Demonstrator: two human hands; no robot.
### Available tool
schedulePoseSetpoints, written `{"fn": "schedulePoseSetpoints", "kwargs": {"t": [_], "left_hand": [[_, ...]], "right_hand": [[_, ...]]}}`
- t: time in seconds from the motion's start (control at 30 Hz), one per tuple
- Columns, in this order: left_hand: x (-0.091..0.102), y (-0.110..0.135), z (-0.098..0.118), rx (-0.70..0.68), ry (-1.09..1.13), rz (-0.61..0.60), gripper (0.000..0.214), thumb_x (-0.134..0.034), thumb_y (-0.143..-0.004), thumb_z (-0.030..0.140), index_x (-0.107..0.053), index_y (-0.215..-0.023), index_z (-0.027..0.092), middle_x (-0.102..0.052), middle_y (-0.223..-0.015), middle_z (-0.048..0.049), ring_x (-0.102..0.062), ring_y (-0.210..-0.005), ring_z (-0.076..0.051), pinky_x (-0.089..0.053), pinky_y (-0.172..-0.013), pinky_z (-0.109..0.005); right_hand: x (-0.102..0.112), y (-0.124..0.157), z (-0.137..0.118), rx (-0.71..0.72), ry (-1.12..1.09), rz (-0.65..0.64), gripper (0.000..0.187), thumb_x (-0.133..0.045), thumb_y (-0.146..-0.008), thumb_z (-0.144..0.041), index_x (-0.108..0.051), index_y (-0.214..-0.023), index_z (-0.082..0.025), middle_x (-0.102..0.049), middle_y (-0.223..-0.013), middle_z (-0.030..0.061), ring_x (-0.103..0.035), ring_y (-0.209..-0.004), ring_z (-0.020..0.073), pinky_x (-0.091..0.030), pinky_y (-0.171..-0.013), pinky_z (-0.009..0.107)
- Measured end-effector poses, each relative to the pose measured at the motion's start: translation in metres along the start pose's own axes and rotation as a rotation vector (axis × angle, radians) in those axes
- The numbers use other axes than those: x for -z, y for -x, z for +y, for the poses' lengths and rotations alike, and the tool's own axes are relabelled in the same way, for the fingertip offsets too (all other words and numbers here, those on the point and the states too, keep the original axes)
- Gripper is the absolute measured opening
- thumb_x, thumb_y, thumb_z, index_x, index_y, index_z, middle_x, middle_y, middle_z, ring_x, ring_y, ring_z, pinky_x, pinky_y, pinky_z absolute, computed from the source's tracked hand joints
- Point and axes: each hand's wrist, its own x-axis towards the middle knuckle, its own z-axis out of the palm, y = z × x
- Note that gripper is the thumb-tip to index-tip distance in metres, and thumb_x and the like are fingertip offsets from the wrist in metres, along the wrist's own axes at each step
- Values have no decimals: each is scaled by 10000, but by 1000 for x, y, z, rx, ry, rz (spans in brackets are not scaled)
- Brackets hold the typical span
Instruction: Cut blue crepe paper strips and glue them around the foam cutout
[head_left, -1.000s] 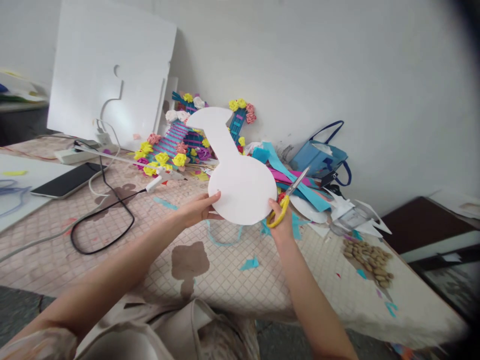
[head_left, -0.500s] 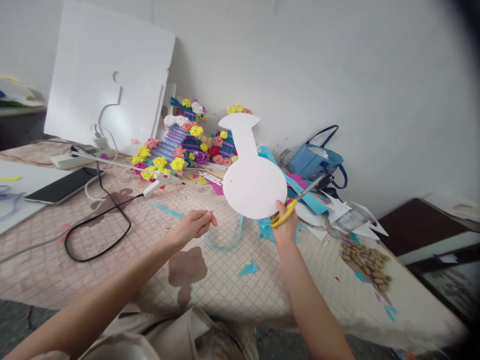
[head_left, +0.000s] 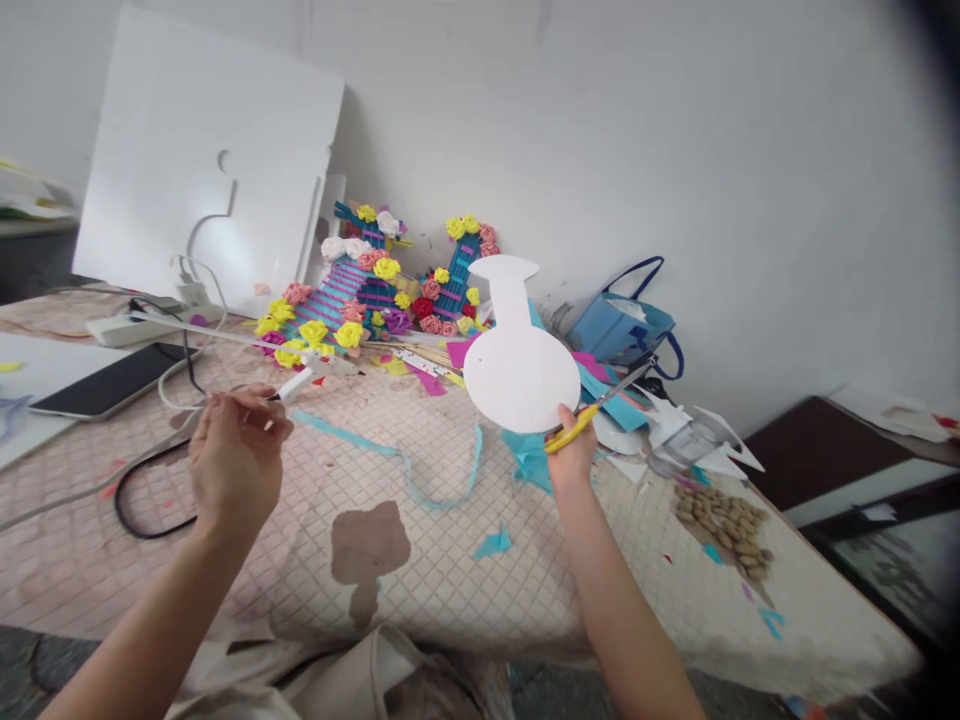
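Note:
My right hand (head_left: 574, 455) grips a pair of yellow-handled scissors (head_left: 576, 428), blades pointing up and right, and the lower edge of a white flat cutout (head_left: 521, 375). The cutout has a round body, a narrow neck and a flared top. At the left, my left hand (head_left: 238, 455) is raised with loosely curled fingers, somewhat apart, and nothing visible in them. It is just in front of a white glue gun (head_left: 304, 375) that lies on the table. A light-blue paper strip (head_left: 375, 443) curves across the cloth between my hands.
Paper-flower decorations (head_left: 341, 290) stand along the wall beside a white board (head_left: 202, 170). A phone (head_left: 112, 380), power strip (head_left: 142, 322) and looped black cord (head_left: 124, 505) occupy the left. Rightward are a blue bag (head_left: 622, 330), a clear container (head_left: 675, 450) and peanuts (head_left: 724, 525).
My left hand has moved left, from beside the paper strip to the glue gun, and its fingers have loosened. The white cutout has shifted slightly right and down with my right hand.

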Motion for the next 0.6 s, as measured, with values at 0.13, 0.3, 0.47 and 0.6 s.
{"fn": "schedulePoseSetpoints", "kwargs": {"t": [0.13, 0.3, 0.47, 0.6], "left_hand": [[-2, 8, -17, 190, -321, -316, 376, -550, -859, 419, -627, -594, 163, -646, -728, -38, -433, -512, -85, -352, -459, -202], [-27, 19, -45, 330, -764, -947, 306, -485, -882, 394, -704, -963, 196, -722, -876, -66, -588, -602, -145, -438, -539, -245], [-50, 21, -65, -75, -1091, -1088, 294, -582, -834, 394, -690, -643, 198, -721, -945, -91, -598, -976, -258, -411, -905, -371], [-56, 14, -71, -73, -1147, -1066, 371, -582, -813, 506, -680, -638, 194, -714, -873, -98, -594, -970, -280, -412, -888, -372]], "right_hand": [[-1, 2, 4, -34, 6, -43, 362, -743, -573, -311, -482, -808, -222, -617, -683, -94, -502, -449, 54, -329, -361, 167], [-5, 8, 8, -72, 38, -86, 332, -738, -585, -314, -497, -793, -219, -584, -611, -102, -494, -428, 59, -327, -362, 169], [-6, 11, 4, -78, 45, -86, 336, -732, -580, -323, -495, -798, -228, -597, -625, -105, -494, -431, 67, -317, -355, 178], [-9, 13, 2, -72, 39, -86, 353, -736, -566, -328, -512, -818, -222, -621, -659, -91, -507, -445, 70, -321, -365, 182]]}}
